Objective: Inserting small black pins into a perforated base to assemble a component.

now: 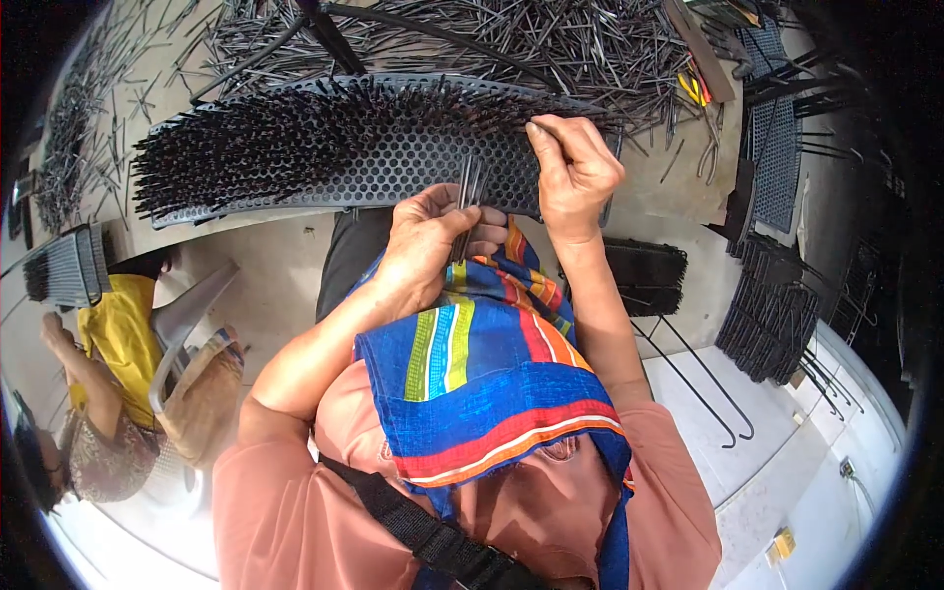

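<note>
A long, curved, dark grey perforated panel (408, 165) lies in front of me. Thin black strips (265, 138) stand upright in its holes, densely on the left and along the far side; bare holes show from the middle to the near right. My left hand (423, 241) is closed around a small bundle of black strips (470, 182) at the panel's near edge. Over the panel's right part, my right hand (575, 172) is pinched, its fingertips beside the standing strips; anything between them is too small to make out.
Loose black strips (472, 39) are heaped on the table beyond the panel, beside a black metal frame (339, 44). Pliers (710, 147) and a yellow-and-red-handled tool (694, 88) lie at the right. Stacked dark racks (767, 310) stand lower right. Another person (108, 393) sits at the left.
</note>
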{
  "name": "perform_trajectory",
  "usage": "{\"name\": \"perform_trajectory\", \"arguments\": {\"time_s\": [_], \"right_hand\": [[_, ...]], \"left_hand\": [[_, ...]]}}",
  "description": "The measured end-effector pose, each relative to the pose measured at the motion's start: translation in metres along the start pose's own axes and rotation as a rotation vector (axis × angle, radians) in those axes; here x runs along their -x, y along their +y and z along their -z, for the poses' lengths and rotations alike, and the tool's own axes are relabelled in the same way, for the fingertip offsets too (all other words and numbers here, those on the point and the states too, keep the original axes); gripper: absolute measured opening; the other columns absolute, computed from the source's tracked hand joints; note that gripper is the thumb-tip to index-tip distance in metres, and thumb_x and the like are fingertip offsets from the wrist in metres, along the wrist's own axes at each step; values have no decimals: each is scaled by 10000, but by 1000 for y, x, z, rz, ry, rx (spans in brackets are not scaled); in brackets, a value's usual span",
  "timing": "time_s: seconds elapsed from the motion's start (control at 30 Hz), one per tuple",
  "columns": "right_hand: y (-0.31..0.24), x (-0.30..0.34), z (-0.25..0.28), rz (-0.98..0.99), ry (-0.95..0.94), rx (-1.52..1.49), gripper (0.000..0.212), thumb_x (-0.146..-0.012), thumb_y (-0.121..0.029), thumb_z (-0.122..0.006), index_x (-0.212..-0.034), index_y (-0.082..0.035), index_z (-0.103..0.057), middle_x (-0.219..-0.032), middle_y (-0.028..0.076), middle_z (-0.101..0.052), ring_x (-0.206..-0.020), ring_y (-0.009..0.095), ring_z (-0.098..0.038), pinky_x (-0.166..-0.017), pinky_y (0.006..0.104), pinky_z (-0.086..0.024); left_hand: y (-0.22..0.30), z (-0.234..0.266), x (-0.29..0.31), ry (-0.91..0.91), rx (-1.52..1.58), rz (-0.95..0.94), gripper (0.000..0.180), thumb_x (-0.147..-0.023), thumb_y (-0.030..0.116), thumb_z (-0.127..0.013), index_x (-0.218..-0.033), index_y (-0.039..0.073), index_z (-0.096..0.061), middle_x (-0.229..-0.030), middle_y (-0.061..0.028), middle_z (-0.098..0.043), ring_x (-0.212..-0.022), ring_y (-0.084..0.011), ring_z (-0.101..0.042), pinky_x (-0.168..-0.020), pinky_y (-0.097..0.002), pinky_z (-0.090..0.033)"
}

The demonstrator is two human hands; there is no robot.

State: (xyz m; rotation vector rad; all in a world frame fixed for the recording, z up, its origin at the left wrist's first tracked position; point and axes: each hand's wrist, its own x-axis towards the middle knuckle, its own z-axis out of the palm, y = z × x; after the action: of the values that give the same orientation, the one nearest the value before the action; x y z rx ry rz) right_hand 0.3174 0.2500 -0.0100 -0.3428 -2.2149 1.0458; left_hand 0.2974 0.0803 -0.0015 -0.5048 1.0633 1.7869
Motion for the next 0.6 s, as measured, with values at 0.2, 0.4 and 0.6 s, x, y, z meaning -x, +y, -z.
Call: {"name": "perform_trajectory", "arguments": {"time_s": [0.2,0.4,0.6], "right_hand": [[-12,14,12,-501,-334,-257,131,-762,35,-729,-888,37,-693,-766,35,-662,-621,64,-600,-551,188,-436],[-6,30,5,-906,-388,-790,70,-808,-6,-715,-869,15,-689,-651,-25,-593,-485,10,-407,-435,187,-265],[-14,13,4,-468,91,-494,103,-800,-2,-730,-898,12,-704,-714,-12,-598,-522,16,-424,-470,179,-287]], "left_hand": [[1,1,0,7,72,3,126,-897,-35,-556,-1010,-50,-608,-905,-171,-695,-738,-199,-697,-660,-291,-599],[-6,4,0,-77,-33,61,141,-927,15,-550,-1021,-52,-630,-958,-189,-695,-812,-253,-709,-726,-340,-599],[-3,6,-1,34,-20,18,200,-960,39,-490,-1089,-56,-609,-981,-181,-689,-844,-250,-700,-724,-339,-594]]}}
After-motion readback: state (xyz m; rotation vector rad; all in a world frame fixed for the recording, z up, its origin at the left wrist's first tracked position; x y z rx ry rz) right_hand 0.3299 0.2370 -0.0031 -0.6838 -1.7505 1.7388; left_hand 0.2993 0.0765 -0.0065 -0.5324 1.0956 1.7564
